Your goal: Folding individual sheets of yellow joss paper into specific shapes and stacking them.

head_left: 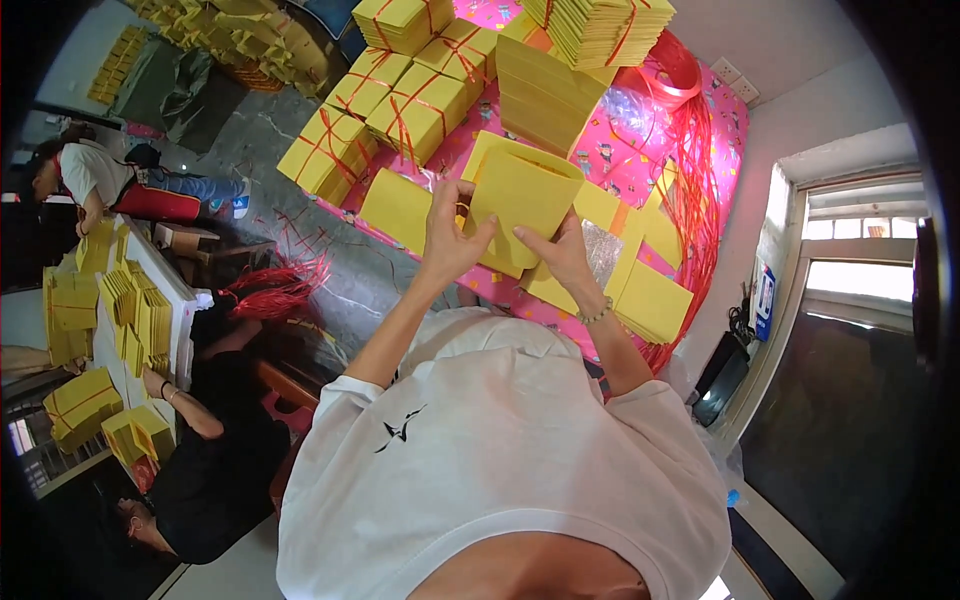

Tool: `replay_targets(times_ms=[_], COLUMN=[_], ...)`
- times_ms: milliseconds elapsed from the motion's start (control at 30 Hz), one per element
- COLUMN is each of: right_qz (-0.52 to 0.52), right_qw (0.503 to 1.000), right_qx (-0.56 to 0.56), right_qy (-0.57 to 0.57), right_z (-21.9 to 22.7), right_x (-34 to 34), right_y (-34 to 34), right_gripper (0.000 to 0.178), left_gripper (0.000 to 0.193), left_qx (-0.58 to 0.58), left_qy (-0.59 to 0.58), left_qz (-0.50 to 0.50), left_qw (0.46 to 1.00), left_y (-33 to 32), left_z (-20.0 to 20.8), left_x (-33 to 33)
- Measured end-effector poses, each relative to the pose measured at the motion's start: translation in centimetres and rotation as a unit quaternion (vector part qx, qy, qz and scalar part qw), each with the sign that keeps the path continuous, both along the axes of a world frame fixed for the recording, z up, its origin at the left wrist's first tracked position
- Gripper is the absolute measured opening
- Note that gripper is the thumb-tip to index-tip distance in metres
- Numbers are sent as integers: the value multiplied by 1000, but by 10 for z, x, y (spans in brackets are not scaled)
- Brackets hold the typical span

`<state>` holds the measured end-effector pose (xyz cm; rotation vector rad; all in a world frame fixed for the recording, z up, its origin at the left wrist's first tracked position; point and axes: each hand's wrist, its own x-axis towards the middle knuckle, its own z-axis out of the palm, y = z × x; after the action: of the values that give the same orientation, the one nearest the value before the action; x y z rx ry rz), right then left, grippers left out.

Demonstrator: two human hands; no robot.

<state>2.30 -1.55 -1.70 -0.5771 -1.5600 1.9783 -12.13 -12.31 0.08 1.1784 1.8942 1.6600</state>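
Observation:
Between my two hands I hold a small stack of yellow folded paper (525, 190) above the table with the pink patterned cover (625, 165). My left hand (453, 235) grips its left side, thumb on the front and fingers partly behind. Closed on the lower right edge is my right hand (566, 258), its thumb also on the front face. A flat yellow piece (395, 208) lies to the left of my left hand. By my right wrist are more flat yellow stacks (652, 302) and a silvery sheet (602, 250).
Tied yellow bundles (425, 108) with red ribbon fill the table's far left. A tall yellow stack (600, 35) stands at the back. Loose red ribbons (690, 190) hang along the right edge. On the left, a co-worker in black (225, 450) handles yellow pieces at a white table (180, 300).

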Motion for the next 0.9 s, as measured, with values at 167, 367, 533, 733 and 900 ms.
replay_targets(times_ms=[167,367,533,733,900], right_qz=[4,29,-14,-8,3], right_qw=[1000,1000,998,986,979], right_qx=[18,5,-57,-162,-201], right_qy=[-12,5,12,-35,-47], right_z=[14,30,39,33,24], right_x=[1,1,-5,-10,-9], right_y=[1,1,2,8,13], right_gripper=[62,62,46,34,35], left_gripper=[41,39,30,33,28], left_qx=[17,63,24,-75,-89], left_qy=[-44,-261,-277,-412,-463], left_qz=[13,-136,-110,-98,-98], left_qw=[999,954,954,903,876], left_y=[5,14,17,30,39], left_z=[9,29,34,38,11], left_x=[-3,-5,-5,-8,-17])
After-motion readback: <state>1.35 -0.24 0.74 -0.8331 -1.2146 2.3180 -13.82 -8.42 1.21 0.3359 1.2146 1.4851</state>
